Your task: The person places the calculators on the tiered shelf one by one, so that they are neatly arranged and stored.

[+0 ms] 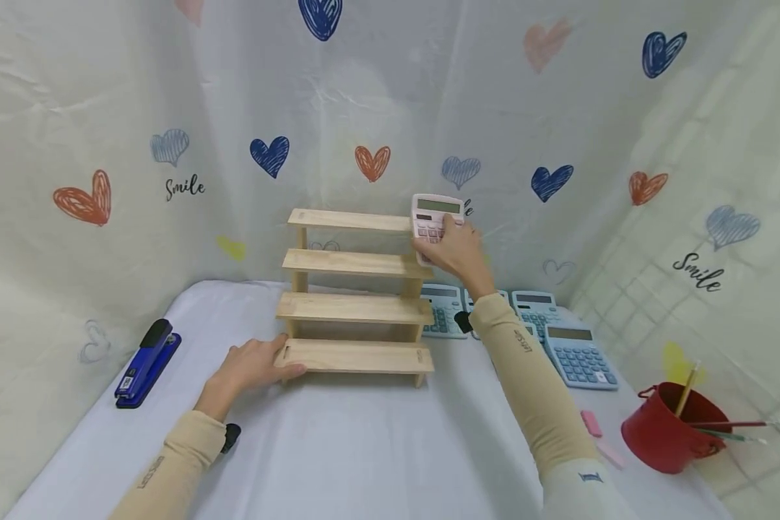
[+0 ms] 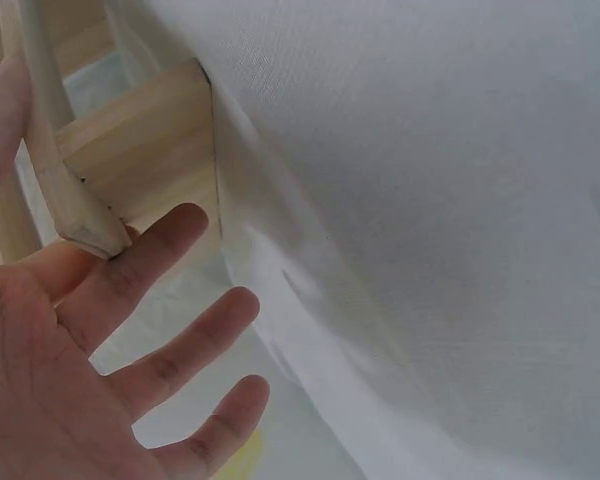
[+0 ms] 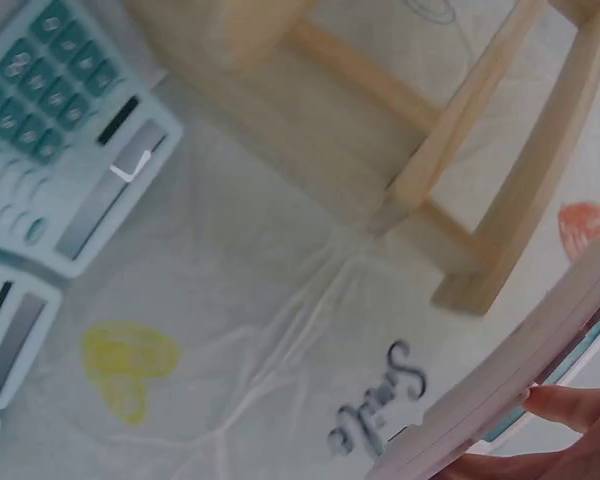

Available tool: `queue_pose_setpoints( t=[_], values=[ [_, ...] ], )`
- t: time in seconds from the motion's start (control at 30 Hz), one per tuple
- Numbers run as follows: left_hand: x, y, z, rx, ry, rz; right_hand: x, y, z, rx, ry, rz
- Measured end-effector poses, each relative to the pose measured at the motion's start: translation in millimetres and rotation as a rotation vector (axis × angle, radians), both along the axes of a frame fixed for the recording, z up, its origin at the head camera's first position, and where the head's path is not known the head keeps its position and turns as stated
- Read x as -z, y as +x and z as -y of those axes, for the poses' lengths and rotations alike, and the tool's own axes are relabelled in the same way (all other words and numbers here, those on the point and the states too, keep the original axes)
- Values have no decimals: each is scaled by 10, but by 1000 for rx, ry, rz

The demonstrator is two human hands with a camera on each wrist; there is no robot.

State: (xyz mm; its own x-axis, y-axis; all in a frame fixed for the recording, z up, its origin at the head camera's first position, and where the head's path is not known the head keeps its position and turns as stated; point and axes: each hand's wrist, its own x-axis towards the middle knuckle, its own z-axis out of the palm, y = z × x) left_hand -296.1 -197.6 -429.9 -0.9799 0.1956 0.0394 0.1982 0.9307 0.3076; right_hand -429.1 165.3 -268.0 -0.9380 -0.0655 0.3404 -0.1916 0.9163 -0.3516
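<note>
A four-step wooden display shelf [image 1: 354, 308] stands upright on the white cloth. My left hand [image 1: 250, 367] pinches the left end of its lowest board. In the left wrist view, the thumb lies over the board and a finger is under it, while the other fingers [image 2: 185, 360] spread loosely. At the top step's right end, my right hand [image 1: 458, 251] grips a pink calculator [image 1: 427, 214], screen up and keys facing me. The right wrist view shows the calculator [image 3: 510, 365] edge-on, beside the shelf's upper boards. I cannot tell whether it touches the top board.
Several light blue calculators [image 1: 580, 359] lie behind and right of the shelf. A red bucket [image 1: 656, 430] with pencils stands at the right, near a pink eraser [image 1: 591, 423]. A blue stapler [image 1: 146, 365] lies at the left. A heart-patterned curtain [image 1: 377, 94] hangs behind.
</note>
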Motion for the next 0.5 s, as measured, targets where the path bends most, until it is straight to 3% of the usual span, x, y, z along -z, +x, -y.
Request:
queue_pose_setpoints(
  t=[0.13, 0.3, 0.5],
  values=[
    [13, -45, -3, 6, 0, -14, -81, -147, 330, -27, 91, -37],
    [29, -51, -7, -10, 11, 21, -51, -258, 708, -18, 186, -21],
    [26, 0, 2, -26, 13, 22, -28, -284, 1025, -44, 147, 36]
  ],
)
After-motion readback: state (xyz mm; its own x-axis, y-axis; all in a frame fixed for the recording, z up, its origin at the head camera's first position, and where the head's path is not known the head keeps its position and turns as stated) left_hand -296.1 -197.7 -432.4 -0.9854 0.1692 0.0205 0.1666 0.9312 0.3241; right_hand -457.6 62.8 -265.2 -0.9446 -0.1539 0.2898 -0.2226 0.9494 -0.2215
